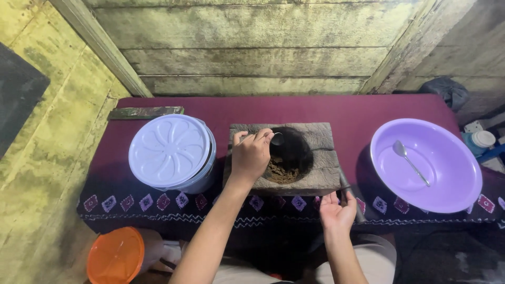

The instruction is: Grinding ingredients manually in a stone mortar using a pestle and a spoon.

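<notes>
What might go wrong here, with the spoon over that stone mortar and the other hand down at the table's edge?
1. The left hand holds a spoon above the mortar; brown paste might drip onto the cloth.
2. The right hand grips a dark rod at the table edge; it may slip off.
3. The bowl sits near the front edge and might get knocked.

A small metal spoon [277,139] tilts bowl-down over the dark hollow of a square stone mortar [321,158]; brown paste [280,171] lies at the hollow's six o'clock. A dark pestle [346,188] slants off the mortar's four o'clock corner.
</notes>
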